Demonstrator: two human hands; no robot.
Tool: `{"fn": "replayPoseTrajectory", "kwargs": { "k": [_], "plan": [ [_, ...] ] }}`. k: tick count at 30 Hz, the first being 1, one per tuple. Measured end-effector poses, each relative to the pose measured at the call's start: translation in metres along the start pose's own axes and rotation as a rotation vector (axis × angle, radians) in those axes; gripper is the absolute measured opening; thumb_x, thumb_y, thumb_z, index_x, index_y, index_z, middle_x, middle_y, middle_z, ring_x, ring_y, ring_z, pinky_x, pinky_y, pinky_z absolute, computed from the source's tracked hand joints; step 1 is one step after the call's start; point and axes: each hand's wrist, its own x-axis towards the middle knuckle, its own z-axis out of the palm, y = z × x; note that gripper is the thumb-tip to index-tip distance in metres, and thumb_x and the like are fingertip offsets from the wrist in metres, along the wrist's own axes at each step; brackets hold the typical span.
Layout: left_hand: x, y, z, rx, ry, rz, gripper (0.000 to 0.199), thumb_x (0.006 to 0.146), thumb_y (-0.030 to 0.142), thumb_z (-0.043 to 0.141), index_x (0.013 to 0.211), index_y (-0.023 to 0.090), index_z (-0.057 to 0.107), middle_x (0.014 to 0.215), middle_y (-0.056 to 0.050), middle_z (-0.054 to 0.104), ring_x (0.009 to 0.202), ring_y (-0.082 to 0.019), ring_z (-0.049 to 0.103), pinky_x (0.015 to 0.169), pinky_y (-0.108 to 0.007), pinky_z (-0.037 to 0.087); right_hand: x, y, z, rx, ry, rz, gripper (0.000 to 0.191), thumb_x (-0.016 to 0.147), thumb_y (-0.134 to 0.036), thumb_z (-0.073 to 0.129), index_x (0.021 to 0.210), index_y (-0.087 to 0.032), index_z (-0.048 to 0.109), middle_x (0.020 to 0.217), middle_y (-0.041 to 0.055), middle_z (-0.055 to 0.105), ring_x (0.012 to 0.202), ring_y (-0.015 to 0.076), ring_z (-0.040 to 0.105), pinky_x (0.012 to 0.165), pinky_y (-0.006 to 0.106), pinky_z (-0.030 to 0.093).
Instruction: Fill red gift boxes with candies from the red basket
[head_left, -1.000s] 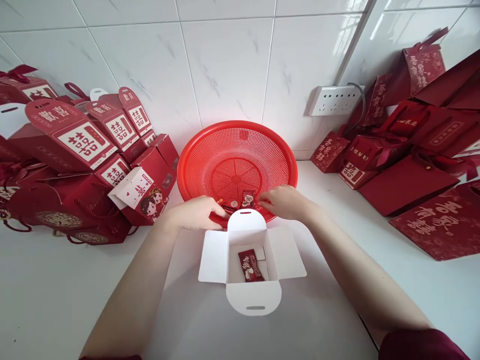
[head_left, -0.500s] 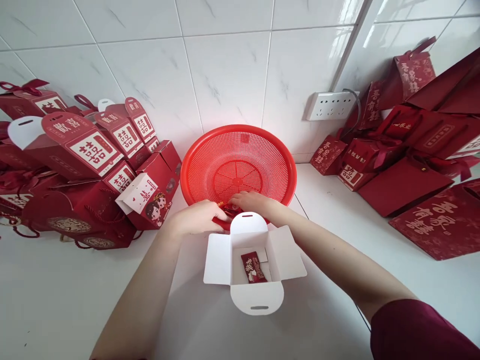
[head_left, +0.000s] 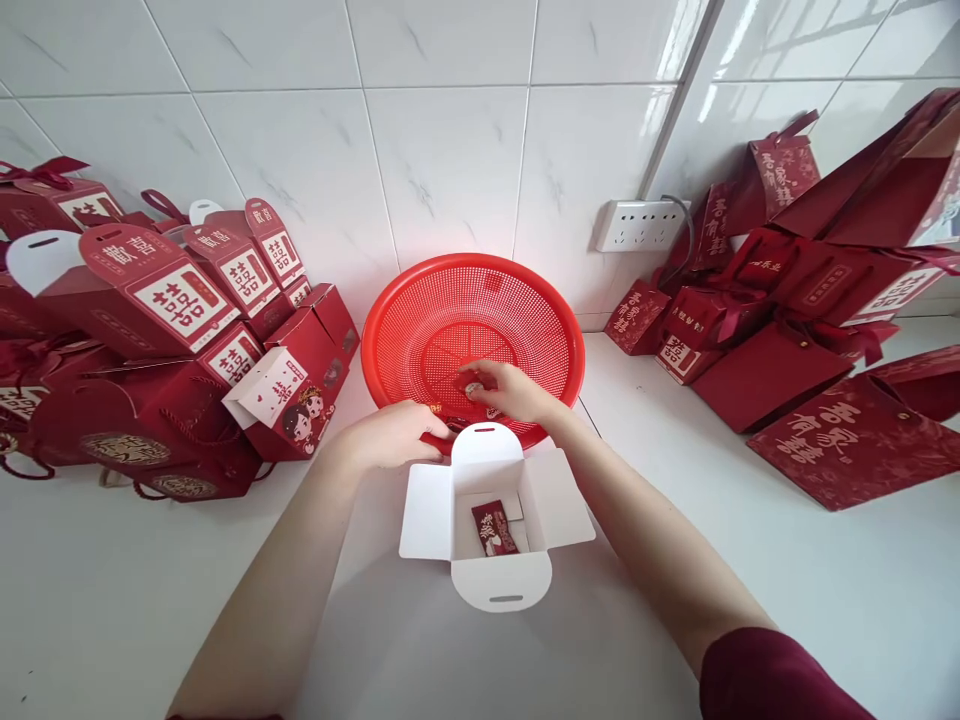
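A white-lined gift box [head_left: 500,585] stands with its four flaps spread, a red wrapped candy packet [head_left: 493,530] lying on its floor. Just behind it is a round red plastic basket [head_left: 472,265] with mesh sides. My left hand [head_left: 397,435] is closed around the basket's near-left rim, its fingertips partly hidden inside. Over the near part of the basket, my right hand [head_left: 514,390] pinches a small red wrapped candy [head_left: 472,387]. More red packets show at the basket's near side below my hands, mostly hidden by the box flap.
Red gift boxes [head_left: 180,300] are stacked on the left of the white counter [head_left: 390,650]. Red gift bags and boxes [head_left: 772,370] crowd the right side. A power strip [head_left: 643,226] with a grey cable is on the tiled wall [head_left: 450,150] behind.
My right hand has lifted from the near side of the basket with a small red candy in its fingers. My left hand stays at the rim. The view has shifted slightly.
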Motion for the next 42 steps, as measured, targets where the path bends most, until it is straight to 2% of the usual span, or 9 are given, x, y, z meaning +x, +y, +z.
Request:
{"fn": "replayPoseTrajectory", "kwargs": {
  "k": [4,8,12,17,20,23,27,31,42],
  "plan": [
    [-0.001,-0.009,-0.003,-0.116,0.036,0.04,0.031,0.081,0.026,0.059,0.107,0.027,0.075,0.107,-0.002,0.074,0.097,-0.022,0.065,0.079,-0.026,0.044,-0.009,-0.009,-0.014,0.474,0.103,0.046,0.039,0.088,-0.027,0.063,0.126,-0.02,0.057,0.114,0.0089,0.068,0.089,0.0161,0.067,0.072,0.031,0.061],
    [0.0,-0.017,-0.003,-0.146,0.138,0.007,0.038,0.087,0.032,0.055,0.123,0.031,0.068,0.127,-0.002,0.068,0.115,-0.025,0.062,0.089,-0.03,0.045,-0.027,-0.026,-0.028,0.625,0.112,0.053,0.048,0.082,-0.03,0.072,0.126,-0.02,0.058,0.1,0.0053,0.068,0.08,0.0142,0.066,0.06,0.027,0.061],
    [0.003,-0.009,-0.001,-0.128,0.233,-0.03,0.038,0.091,0.039,0.053,0.124,0.029,0.067,0.126,-0.004,0.068,0.115,-0.027,0.062,0.092,-0.034,0.045,-0.046,-0.049,-0.04,0.62,0.119,0.062,0.049,0.078,-0.031,0.077,0.123,-0.021,0.06,0.09,0.0031,0.07,0.079,0.0146,0.067,0.054,0.022,0.056],
    [-0.007,0.028,-0.002,-0.2,0.61,-0.005,0.04,0.083,0.046,0.066,0.118,0.026,0.066,0.123,-0.004,0.068,0.113,-0.025,0.061,0.095,-0.036,0.047,-0.058,-0.074,-0.04,0.621,0.293,0.006,0.023,0.08,-0.037,0.076,0.088,-0.018,0.066,0.084,0.0033,0.072,0.076,0.0138,0.067,0.06,0.023,0.053],
    [-0.017,0.051,-0.003,-0.338,0.617,0.12,0.032,0.079,0.045,0.072,0.104,0.025,0.07,0.112,-0.002,0.071,0.109,-0.022,0.063,0.095,-0.033,0.048,-0.058,-0.082,-0.032,0.616,0.363,-0.037,0.024,0.08,-0.038,0.076,0.079,-0.018,0.061,0.077,0.0015,0.069,0.067,0.0114,0.062,0.053,0.021,0.049],
    [-0.021,0.06,-0.003,-0.459,0.656,0.175,0.023,0.082,0.041,0.07,0.093,0.021,0.072,0.099,-0.003,0.073,0.097,-0.019,0.066,0.09,-0.031,0.051,-0.056,-0.085,-0.023,0.76,0.342,-0.036,0.027,0.083,-0.041,0.072,0.083,-0.02,0.056,0.082,0.0005,0.066,0.066,0.0107,0.06,0.052,0.021,0.05],
    [-0.023,0.055,-0.005,-0.634,0.785,0.196,0.022,0.083,0.039,0.07,0.088,0.017,0.071,0.09,-0.005,0.074,0.087,-0.018,0.068,0.082,-0.029,0.053,-0.058,-0.089,-0.021,0.818,0.187,-0.038,0.026,0.085,-0.038,0.07,0.082,-0.02,0.051,0.09,0.0006,0.064,0.081,0.0143,0.064,0.064,0.026,0.056],
    [-0.028,0.053,-0.007,-0.742,0.745,0.251,0.021,0.084,0.036,0.07,0.084,0.016,0.07,0.085,-0.004,0.073,0.081,-0.016,0.068,0.078,-0.027,0.054,-0.066,-0.096,-0.024,0.675,0.059,-0.054,0.026,0.086,-0.039,0.069,0.082,-0.019,0.053,0.089,0.0018,0.064,0.08,0.015,0.065,0.07,0.029,0.053],
    [-0.032,0.058,-0.006,-0.759,0.655,0.319,0.018,0.085,0.033,0.069,0.083,0.016,0.071,0.083,-0.004,0.073,0.078,-0.015,0.067,0.073,-0.025,0.053,-0.07,-0.101,-0.027,0.668,0.055,-0.167,0.023,0.087,-0.037,0.068,0.08,-0.017,0.06,0.083,0.0025,0.065,0.078,0.0141,0.061,0.074,0.03,0.05]
  ]
}}
